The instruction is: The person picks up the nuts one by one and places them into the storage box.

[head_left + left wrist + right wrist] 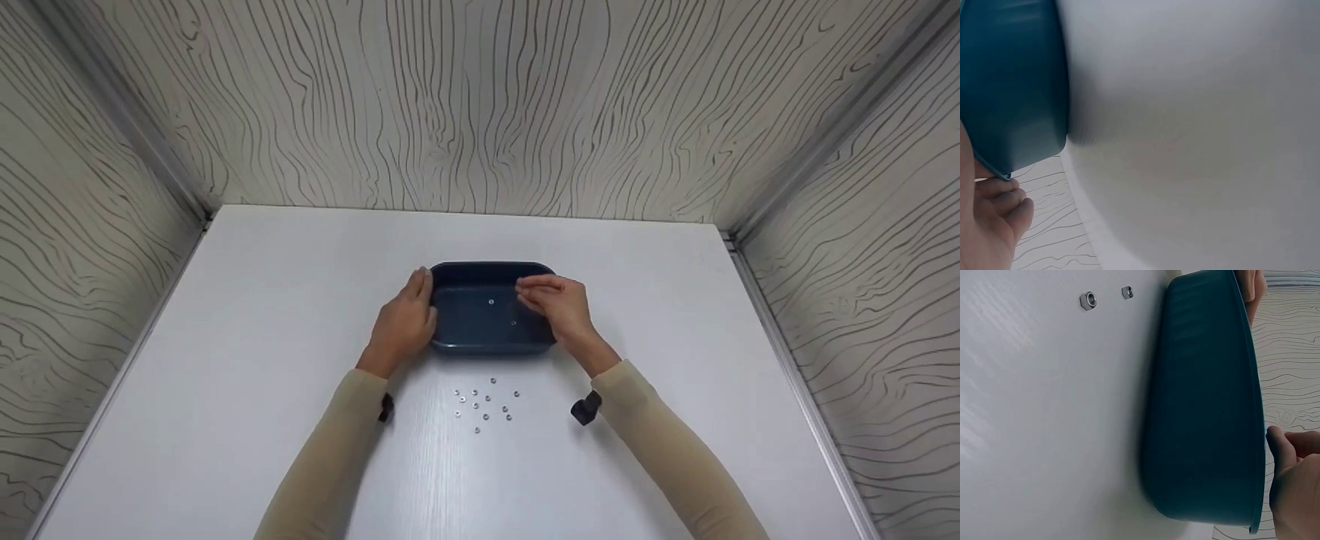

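Observation:
A dark blue rectangular tub (469,324) stands on the white table, seen from outside in both wrist views. My left hand (405,322) grips its left end, fingers along the rim. Over the tub's right part hovers my right hand (559,304), its fingers extended and its thumb below them. Nothing shows between those fingertips. Inside the tub are two small metal nuts, one nut (491,301) near the middle and another nut (514,322) below the right fingertips. Several more hex nuts (1088,301) are scattered on the table in front of the tub.
The white tabletop (262,315) extends on both sides of the tub. Panels with a wood-grain line pattern (480,112) enclose it at the back, left and right. Small black devices (585,409) sit on both wrists.

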A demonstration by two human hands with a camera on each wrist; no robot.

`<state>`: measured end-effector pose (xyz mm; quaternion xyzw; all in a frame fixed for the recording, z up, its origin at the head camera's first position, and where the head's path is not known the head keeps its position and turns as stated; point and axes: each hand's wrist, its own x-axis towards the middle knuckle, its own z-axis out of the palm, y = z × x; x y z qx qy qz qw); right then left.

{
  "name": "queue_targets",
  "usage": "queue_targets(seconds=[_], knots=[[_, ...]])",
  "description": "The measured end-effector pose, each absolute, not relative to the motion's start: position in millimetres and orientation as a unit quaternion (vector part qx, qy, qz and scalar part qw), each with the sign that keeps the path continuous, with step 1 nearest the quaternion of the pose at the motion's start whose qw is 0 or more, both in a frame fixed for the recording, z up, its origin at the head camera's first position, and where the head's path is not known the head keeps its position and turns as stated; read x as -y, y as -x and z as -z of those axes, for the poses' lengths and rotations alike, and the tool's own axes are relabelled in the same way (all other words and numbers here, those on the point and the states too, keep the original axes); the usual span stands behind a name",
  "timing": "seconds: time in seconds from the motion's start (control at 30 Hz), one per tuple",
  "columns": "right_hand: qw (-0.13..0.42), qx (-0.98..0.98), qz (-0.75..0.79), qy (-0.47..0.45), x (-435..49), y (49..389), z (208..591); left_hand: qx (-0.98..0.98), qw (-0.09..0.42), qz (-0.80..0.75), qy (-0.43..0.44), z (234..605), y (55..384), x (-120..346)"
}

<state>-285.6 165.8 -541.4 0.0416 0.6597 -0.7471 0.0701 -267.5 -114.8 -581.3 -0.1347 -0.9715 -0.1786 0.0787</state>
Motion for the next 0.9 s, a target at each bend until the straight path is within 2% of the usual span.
queue_targets(seconds=[0.33,0.9], knots=[[0.061,-0.673,0.736,-0.022,-169.8,276.0,536.0,0.971,0.089,0.174,0.14,582.1,266.9,115.6],[0.053,-0.75,0.65,0.11,-174.4,238.6,520.9,0.972,0.069,0.182,0.134,581.2,267.1,115.1]])
